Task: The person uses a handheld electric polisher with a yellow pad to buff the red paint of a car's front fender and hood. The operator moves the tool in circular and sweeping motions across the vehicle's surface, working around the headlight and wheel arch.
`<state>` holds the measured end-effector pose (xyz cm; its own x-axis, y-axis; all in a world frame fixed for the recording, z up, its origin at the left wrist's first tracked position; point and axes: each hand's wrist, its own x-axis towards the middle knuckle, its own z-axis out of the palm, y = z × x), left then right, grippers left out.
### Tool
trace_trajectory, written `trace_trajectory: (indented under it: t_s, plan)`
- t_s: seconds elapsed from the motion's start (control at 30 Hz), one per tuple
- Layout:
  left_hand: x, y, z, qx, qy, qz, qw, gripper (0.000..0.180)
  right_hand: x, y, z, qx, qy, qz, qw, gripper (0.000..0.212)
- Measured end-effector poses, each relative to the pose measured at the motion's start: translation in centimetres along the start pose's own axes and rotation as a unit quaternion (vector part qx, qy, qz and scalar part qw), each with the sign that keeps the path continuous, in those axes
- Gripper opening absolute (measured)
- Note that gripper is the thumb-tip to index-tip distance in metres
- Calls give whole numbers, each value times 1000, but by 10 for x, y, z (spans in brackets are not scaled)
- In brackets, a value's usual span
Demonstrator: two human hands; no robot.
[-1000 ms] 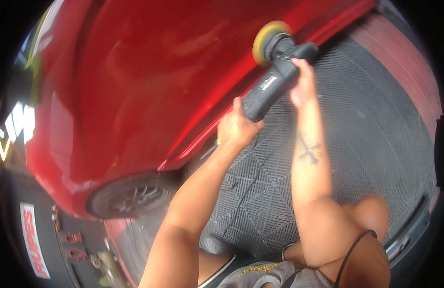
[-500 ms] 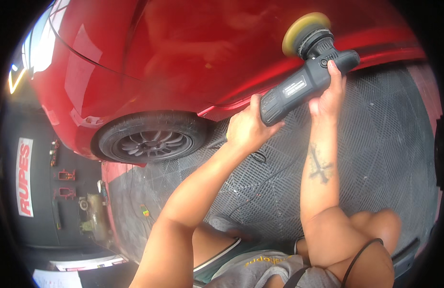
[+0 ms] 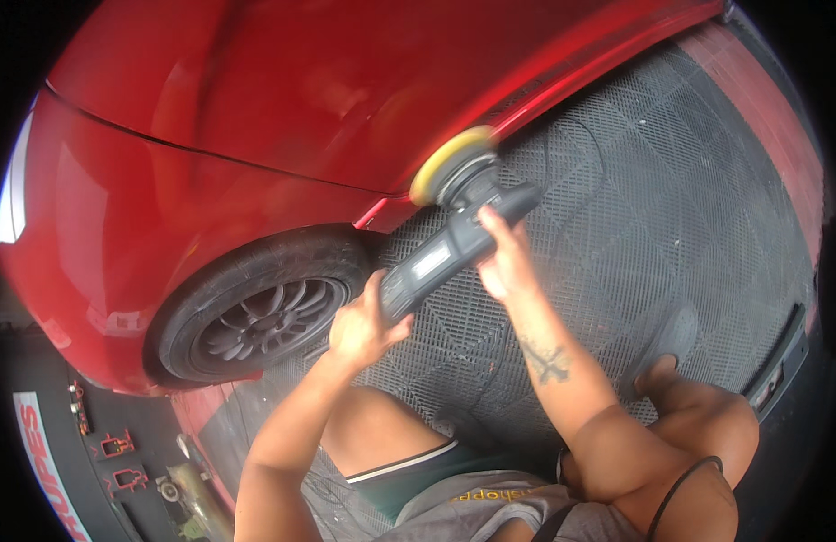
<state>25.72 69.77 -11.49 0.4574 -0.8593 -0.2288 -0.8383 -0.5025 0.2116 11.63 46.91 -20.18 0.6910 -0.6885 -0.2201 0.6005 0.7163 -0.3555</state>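
Note:
A dark grey car polisher is held in both of my hands. My left hand is wrapped round its rear end, near the wheel. Farther forward, my right hand grips the body just behind the head, thumb on top. The yellow foam pad is at the lower edge of the red car panel, above the sill; whether it touches the paint I cannot tell. Left of the tool is the car's dark multi-spoke wheel.
Grey grid floor tiles lie beneath, bordered by a red strip at right. A cord trails over the tiles. My bent legs are below. Red wall brackets and a tank-like machine are at lower left.
The polisher, with both hands still on it, has moved left and down in the picture, toward the panel's lower edge by the wheel. The view has shifted, showing more floor at right.

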Motion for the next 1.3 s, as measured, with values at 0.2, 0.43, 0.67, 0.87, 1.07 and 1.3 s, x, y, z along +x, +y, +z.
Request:
trace_trajectory:
  t_s: [0.2, 0.43, 0.67, 0.87, 1.07, 1.3]
  plan:
    - [-63, -74, -1, 44, -28, -13, 999, 102, -30, 109, 5, 41, 57, 52, 996, 69]
    - [-99, -111, -20, 60, 1, -25, 998, 105, -36, 171, 17, 96, 39, 99, 990, 74]
    - [-78, -110, -10, 129, -22, -107, 986, 100, -26, 170, 29, 91, 70, 60, 992, 73]
    - [-8, -66, 14, 103, -43, -100, 989, 95, 23, 132, -20, 61, 102, -8, 993, 73]
    - [18, -42, 30, 72, -42, -94, 992, 90, 43, 101, -45, 25, 69, 9, 997, 74]
    - [-53, -75, -11, 143, -115, -230, 956, 94, -7, 171, -4, 117, 60, 82, 988, 73]
